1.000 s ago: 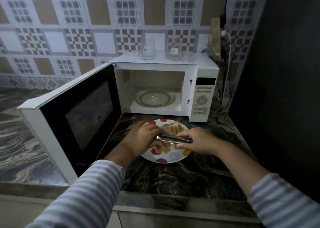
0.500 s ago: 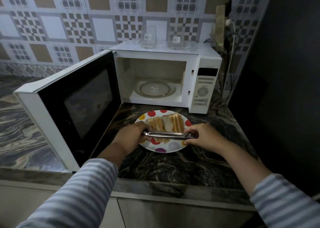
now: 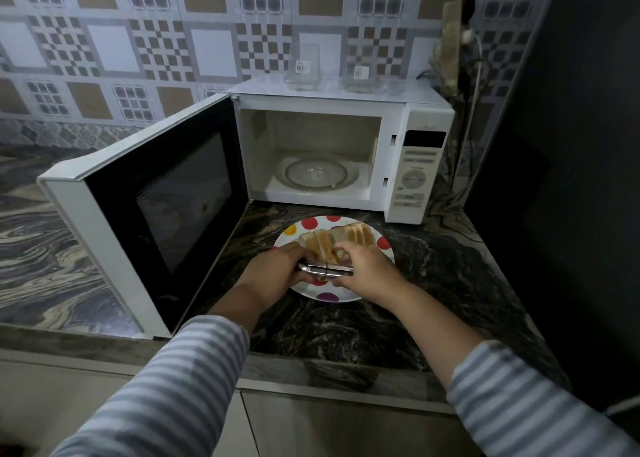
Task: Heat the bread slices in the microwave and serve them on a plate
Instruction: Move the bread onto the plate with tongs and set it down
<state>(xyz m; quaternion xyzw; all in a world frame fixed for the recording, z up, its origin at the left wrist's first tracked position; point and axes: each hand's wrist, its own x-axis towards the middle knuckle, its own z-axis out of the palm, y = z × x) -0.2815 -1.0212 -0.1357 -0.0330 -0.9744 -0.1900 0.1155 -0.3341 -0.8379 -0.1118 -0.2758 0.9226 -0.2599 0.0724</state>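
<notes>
Your left hand [image 3: 277, 271] and right hand [image 3: 369, 271] cover the near ends of the toasted bread slices [image 3: 337, 241] and much of the white plate with coloured dots [image 3: 384, 245]. The shiny metal tongs [image 3: 325, 270] show only between your hands; their tips are hidden. The white microwave's [image 3: 426, 110] button labels are too small to read. Both striped sleeves run off the bottom edge.

The plate [image 3: 383, 245] with bread [image 3: 337, 240] sits before my microwave [image 3: 346, 151]; 2 jars [image 3: 304, 66] stand on top.
</notes>
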